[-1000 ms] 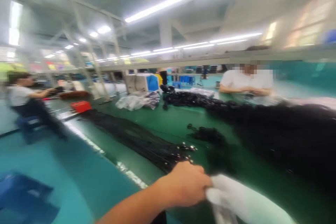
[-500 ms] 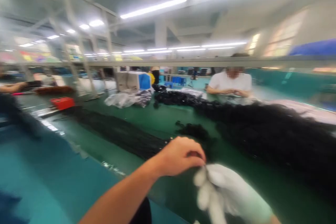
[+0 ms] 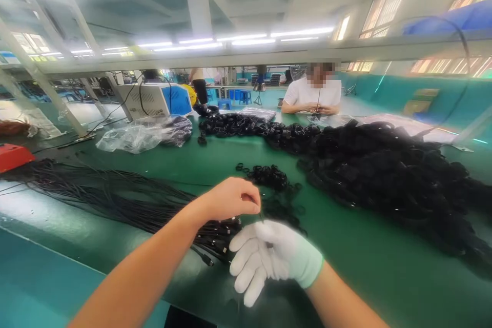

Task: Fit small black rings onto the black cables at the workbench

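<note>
Just in front of the small pile of black rubber rings (image 3: 269,177) on the green table (image 3: 365,251), the bare left hand (image 3: 230,199) pinches something thin and dark, thumb against forefinger. The white-gloved right hand (image 3: 272,259) sits below it, fingers loosely curled beside the black cable bundle (image 3: 115,197).

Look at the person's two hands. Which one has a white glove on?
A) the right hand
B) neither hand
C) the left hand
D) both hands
A: the right hand wears a white glove, while the left hand is bare, just above the black cables on the green table.
</note>
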The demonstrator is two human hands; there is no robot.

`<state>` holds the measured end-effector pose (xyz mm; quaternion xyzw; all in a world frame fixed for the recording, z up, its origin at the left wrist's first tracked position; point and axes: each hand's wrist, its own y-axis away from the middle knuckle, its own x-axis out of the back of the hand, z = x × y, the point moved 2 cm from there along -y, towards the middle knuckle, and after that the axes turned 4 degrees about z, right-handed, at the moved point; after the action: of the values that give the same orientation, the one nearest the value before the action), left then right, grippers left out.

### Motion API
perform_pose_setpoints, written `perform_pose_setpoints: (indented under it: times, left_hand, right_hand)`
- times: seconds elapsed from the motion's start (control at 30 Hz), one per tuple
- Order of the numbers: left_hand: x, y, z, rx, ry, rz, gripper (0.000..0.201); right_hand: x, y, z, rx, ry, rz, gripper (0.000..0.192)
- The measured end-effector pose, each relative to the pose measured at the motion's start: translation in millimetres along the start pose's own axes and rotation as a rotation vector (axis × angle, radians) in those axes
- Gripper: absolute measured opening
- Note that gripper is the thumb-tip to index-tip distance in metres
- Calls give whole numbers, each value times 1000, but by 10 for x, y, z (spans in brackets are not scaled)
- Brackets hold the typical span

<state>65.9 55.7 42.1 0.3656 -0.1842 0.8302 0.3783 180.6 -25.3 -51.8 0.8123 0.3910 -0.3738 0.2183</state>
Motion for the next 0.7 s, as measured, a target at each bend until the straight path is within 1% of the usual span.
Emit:
perform_pose_setpoints:
  times: [0.1,0.17,0.23,0.3,0.33,0.37,0.43,0.5,0.53,0.57,0.6,0.63,0.7]
  left_hand:
    - [-21,-101,1,11,-3,-32,9]
    - [-75,-148,-2,-16,22,-44,11]
    - [-162,-162,-40,-80,79,-40,18]
    - [-265,-141,-146,-106,83,17,27]
    - [-317,-119,-224,-84,41,67,31]
    - [-365,-92,-310,-36,-45,132,34]
    - [-460,-13,-458,80,-285,243,35]
    - [-578,105,-517,139,-519,278,34]
    - [-656,184,-507,127,-606,272,32]
    - [-746,277,-475,82,-671,259,31]
    - [-844,383,-422,-4,-723,269,29]
    - [-948,498,-355,-119,-765,287,26]
    - [-1131,732,-207,-337,-843,364,27]
  right_hand:
    - [67,-41,18,10,-15,11,37]
    - [65,-23,6,42,-25,7,39]
    - [24,62,-57,127,-2,8,43]
    - [-36,209,-181,286,43,38,42]
    - [-63,296,-259,375,52,74,39]
    - [-85,384,-342,464,48,120,35]
    - [-110,541,-504,613,-3,223,28]
    - [-125,650,-640,691,-63,270,27]
    - [-131,688,-696,717,-85,268,29]
    - [-136,718,-743,740,-102,257,30]
    - [-138,740,-779,757,-114,247,28]
    - [-137,754,-803,769,-121,242,26]
    - [-123,754,-810,759,-114,258,20]
